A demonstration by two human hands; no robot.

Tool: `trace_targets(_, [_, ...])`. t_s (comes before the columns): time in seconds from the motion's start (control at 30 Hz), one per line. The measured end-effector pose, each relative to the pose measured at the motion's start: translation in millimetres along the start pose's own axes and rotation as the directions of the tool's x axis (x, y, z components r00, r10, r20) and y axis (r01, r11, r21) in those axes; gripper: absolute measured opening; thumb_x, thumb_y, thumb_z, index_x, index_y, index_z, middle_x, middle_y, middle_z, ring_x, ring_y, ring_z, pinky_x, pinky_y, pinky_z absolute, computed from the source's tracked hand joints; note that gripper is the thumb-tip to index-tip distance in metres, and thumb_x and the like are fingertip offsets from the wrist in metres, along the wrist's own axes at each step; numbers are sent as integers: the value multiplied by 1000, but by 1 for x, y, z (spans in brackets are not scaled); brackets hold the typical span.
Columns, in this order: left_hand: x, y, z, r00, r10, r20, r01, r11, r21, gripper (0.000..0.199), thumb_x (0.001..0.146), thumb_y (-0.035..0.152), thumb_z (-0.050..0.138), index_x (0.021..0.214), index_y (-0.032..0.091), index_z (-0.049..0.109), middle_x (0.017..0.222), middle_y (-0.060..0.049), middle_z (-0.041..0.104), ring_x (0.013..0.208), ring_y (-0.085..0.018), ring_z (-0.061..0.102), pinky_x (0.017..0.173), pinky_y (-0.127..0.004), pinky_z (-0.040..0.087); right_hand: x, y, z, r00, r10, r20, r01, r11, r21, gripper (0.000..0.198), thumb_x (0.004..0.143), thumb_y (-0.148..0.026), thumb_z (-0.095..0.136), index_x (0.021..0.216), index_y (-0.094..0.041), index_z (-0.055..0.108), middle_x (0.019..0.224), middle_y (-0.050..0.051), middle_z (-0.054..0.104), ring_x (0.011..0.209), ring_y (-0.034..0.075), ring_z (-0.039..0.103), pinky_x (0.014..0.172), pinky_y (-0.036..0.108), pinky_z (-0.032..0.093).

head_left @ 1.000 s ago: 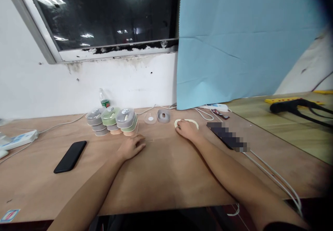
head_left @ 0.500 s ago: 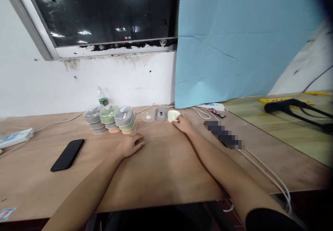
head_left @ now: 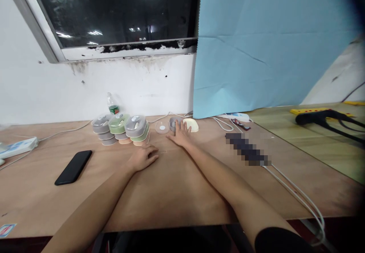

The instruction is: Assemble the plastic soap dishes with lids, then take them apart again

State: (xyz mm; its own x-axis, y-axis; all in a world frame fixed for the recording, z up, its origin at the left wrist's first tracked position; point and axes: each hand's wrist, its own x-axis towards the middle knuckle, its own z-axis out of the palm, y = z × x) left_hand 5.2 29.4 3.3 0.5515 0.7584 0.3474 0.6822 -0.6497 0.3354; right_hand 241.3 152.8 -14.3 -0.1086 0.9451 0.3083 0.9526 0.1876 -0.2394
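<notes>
My right hand is at the grey box part, fingers spread over its front; whether they touch it I cannot tell. Just right of that hand lies a cream-coloured box part. A clear lid with a white round spot is to the left of the grey part. My left hand rests on the table, fingers loosely curved and apart, holding nothing. Behind it stand stacked small lidded boxes: grey-topped, green-topped and another grey-topped stack.
A black phone lies at the left, near a white power strip. A plastic bottle stands by the wall. At the right are a blurred-out dark object, white cables and a black-framed thing.
My right hand has let go of the cream part and moved left to the grey part, its fingers now spread. My left hand stays on the table. The view has shifted slightly.
</notes>
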Motion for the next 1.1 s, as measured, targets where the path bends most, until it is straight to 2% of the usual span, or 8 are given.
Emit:
trace_targets(0.13, [-1,1,-1,1000,-10,-5,10,1000,11,28,89,37,52,111,22,62,109,-7,64,100,-21,59,88,-36,49,11,-16,9,982,187,14,-187,977,102,118,65,-74,57,150,-16,-1,155,21,-2,140,44,0,104,66,6])
trace_targets(0.37, [-2,6,-3,1000,-26,-5,26,999,-20,29,90,38,51,111,21,61,111,-7,63,99,-21,60,88,-36,49,14,-10,7,983,171,-73,-155,971,183,96,74,-61,58,147,-14,18,154,21,11,140,41,8,106,65,8])
trace_targets(0.53, [-3,4,-4,1000,-21,-14,21,999,-24,28,90,37,51,112,22,61,113,-7,62,99,-21,59,87,-35,49,-2,-27,-4,971,-49,-236,94,979,183,77,82,-46,54,145,-14,25,151,18,25,141,33,13,111,58,4])
trace_targets(0.67, [-3,1,-2,1000,-20,-15,20,1000,-14,30,89,38,52,113,21,61,111,-8,63,99,-21,59,88,-36,49,-21,-64,-28,874,-259,-411,393,875,282,71,86,-49,51,144,-15,28,148,14,33,141,28,19,114,50,11])
trace_targets(0.8, [-3,-1,0,999,-31,-28,30,999,-10,30,89,38,52,111,21,63,113,-8,64,103,-24,59,90,-38,49,-36,-114,-51,797,-420,-433,576,743,340,70,83,-59,53,140,-22,38,149,10,30,140,29,20,114,47,19])
trace_targets(0.87, [-4,0,0,999,-34,-18,34,999,-15,28,89,38,51,108,21,65,110,-8,66,103,-24,60,89,-38,49,-37,-135,-54,810,-437,-391,573,731,371,75,78,-63,57,141,-27,38,153,8,22,142,32,14,113,50,18])
trace_targets(0.97, [-5,0,-1,999,-48,0,48,999,-17,27,89,38,51,105,20,65,106,-7,68,98,-24,62,85,-36,51,-30,-154,-51,878,-384,-287,477,759,444,96,67,-66,68,146,-30,27,157,7,10,142,40,8,111,58,17])
trace_targets(1.1, [-7,-1,0,998,-43,-39,44,999,16,27,88,38,54,106,20,64,107,-9,66,98,-24,61,85,-37,51,-16,-161,-40,922,-336,-193,387,772,505,104,61,-62,73,147,-27,27,157,11,9,140,39,19,108,54,26])
